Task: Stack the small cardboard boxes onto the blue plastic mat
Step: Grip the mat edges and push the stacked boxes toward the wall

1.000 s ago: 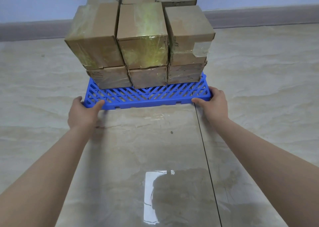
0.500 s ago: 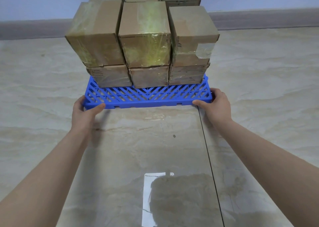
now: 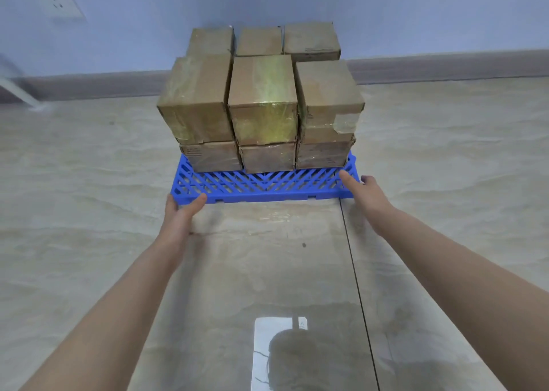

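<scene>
- Both forearms reach forward from the bottom edge, low over the tiled floor (image 3: 89,227). A bright patch is reflected in the gloss between them.
- A dark grout line (image 3: 354,272) runs near to far, just inside the right forearm, up to the mat's near-right corner.
- left hand (image 3: 178,218): at the near-left corner of the blue plastic mat (image 3: 267,184). The thumb lies along the front edge and the fingers are round the left side, so the grip holds that corner.
- right hand (image 3: 368,196): at the mat's right end with the grip spread wide. The thumb tip is on the lattice top near the corner. The fingers are past the right edge; can't tell whether they touch it.
- The mat lies flat on the floor, with a bare strip of lattice showing in front of the load.
- small cardboard boxes (image 3: 263,108): stacked on the mat. The front row is three across and two high, and three more tops show behind it. They are taped and packed touching; the upper left box overhangs the one below.
- Behind them are a grey skirting board (image 3: 445,68) and a pale blue wall (image 3: 416,10).
- A wall socket (image 3: 56,0) is at upper left, well apart from the stack. The pale object at the far-left edge is too blurred to identify.
</scene>
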